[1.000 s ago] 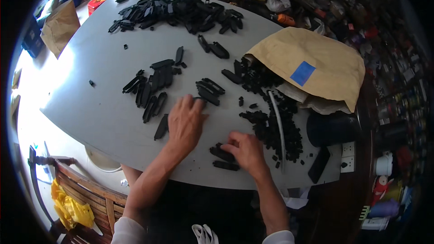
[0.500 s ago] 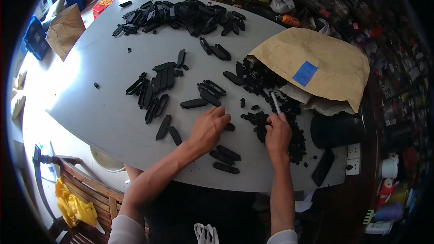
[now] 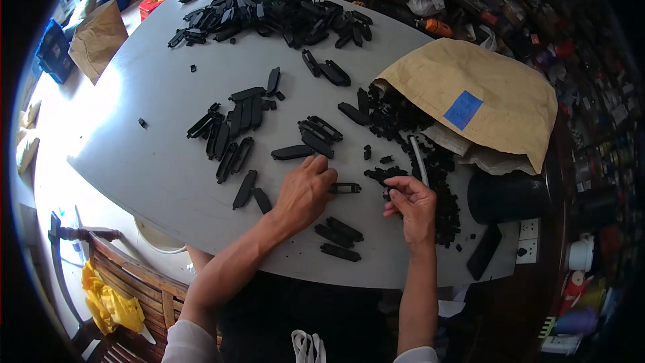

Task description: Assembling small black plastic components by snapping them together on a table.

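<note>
My left hand (image 3: 306, 188) is closed on one end of a long black plastic housing (image 3: 347, 188), whose hollow frame points toward my right hand. With thumb and fingertips, my right hand (image 3: 411, 205) pinches a small black plastic piece (image 3: 388, 193), mostly covered by the fingers. A thin pale rod (image 3: 419, 158) is tucked in that same hand, sticking up past the knuckles. Under and beyond the right hand spreads a heap of small black pieces (image 3: 445, 212). Several more housings (image 3: 339, 232) lie near my left wrist, and others (image 3: 317, 136) lie just beyond the left hand.
A large pile of black housings (image 3: 269, 17) covers the table's far side; a smaller group (image 3: 235, 124) lies left of centre. A paper sack (image 3: 497, 87) lies at the right, its mouth toward the small pieces. A dark phone-like slab (image 3: 484, 252) rests near the right edge.
My right hand has turned and lifted from the heap, now pinching a small black piece, the rod still in it. More of the housing in my left hand shows. The view has shifted slightly.
</note>
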`<action>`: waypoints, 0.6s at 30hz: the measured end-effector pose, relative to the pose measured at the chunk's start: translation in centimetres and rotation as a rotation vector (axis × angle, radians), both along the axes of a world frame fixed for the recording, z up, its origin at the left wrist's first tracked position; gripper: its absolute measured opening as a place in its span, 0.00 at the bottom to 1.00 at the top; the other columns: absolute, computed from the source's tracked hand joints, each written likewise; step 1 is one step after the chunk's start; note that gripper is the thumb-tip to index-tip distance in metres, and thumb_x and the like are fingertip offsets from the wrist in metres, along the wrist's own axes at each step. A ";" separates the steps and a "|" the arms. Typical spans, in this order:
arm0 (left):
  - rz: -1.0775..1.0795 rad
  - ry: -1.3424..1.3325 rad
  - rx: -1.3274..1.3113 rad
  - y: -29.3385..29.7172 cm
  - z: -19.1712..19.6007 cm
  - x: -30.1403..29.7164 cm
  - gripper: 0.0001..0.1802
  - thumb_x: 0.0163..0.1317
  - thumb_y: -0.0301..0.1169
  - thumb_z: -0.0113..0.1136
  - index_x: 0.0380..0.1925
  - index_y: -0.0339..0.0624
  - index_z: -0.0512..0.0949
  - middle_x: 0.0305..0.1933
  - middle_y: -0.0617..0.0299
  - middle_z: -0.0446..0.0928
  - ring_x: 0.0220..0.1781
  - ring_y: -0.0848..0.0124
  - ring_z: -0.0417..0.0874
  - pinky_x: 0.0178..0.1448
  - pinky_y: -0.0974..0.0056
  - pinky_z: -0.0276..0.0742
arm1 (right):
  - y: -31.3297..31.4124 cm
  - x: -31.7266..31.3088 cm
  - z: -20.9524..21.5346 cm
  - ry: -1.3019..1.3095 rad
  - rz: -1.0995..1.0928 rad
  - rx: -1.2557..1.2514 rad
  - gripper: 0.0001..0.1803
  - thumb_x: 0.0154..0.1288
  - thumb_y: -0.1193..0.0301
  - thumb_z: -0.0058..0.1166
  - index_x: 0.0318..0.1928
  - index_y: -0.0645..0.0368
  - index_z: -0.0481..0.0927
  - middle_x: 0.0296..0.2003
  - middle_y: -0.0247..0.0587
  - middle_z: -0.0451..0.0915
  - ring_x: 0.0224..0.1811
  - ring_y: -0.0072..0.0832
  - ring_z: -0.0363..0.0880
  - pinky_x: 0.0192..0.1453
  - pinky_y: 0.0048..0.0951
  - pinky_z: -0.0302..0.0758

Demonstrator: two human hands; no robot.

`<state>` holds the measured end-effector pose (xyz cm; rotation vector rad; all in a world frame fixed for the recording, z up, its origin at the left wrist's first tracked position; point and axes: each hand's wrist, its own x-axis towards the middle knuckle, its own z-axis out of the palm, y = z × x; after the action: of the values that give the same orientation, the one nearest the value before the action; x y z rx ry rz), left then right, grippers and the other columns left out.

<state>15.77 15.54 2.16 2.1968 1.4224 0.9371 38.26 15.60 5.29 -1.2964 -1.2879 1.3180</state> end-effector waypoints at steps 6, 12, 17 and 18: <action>0.019 -0.168 -0.125 0.2 0.8 -0.2 0.16 0.43 0.22 0.69 0.31 0.38 0.73 0.32 0.56 0.73 0.35 0.58 0.79 0.37 0.58 0.74 | -0.3 -0.2 -0.5 0.215 0.054 -0.058 0.11 0.60 0.81 0.56 0.44 0.65 0.78 0.31 0.39 0.80 0.28 0.22 0.80 0.31 0.25 0.82; -0.058 -0.768 -0.710 1.0 2.0 0.2 0.14 0.49 0.17 0.63 0.35 0.38 0.71 0.30 0.62 0.76 0.34 0.76 0.78 0.38 0.69 0.73 | -0.9 -0.4 -0.3 0.209 0.105 -0.061 0.09 0.59 0.80 0.58 0.41 0.66 0.76 0.30 0.43 0.81 0.25 0.24 0.81 0.28 0.25 0.81; -0.157 -0.506 -0.522 1.1 0.6 -0.1 0.16 0.41 0.18 0.69 0.33 0.39 0.77 0.33 0.62 0.76 0.37 0.71 0.78 0.41 0.67 0.72 | -1.0 -0.8 -0.4 0.201 0.125 -0.082 0.08 0.61 0.75 0.59 0.39 0.65 0.76 0.28 0.41 0.80 0.24 0.23 0.80 0.25 0.22 0.79; -0.158 -0.506 -0.523 0.9 0.5 0.0 0.16 0.41 0.18 0.69 0.33 0.39 0.77 0.33 0.62 0.76 0.37 0.71 0.78 0.41 0.67 0.72 | -0.9 -0.9 -0.6 0.144 0.096 -0.054 0.08 0.61 0.75 0.59 0.38 0.65 0.76 0.27 0.40 0.80 0.23 0.22 0.79 0.24 0.22 0.78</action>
<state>15.76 16.47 2.61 1.5249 1.0789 0.8606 37.40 14.67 4.73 -1.1657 -1.2346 1.4943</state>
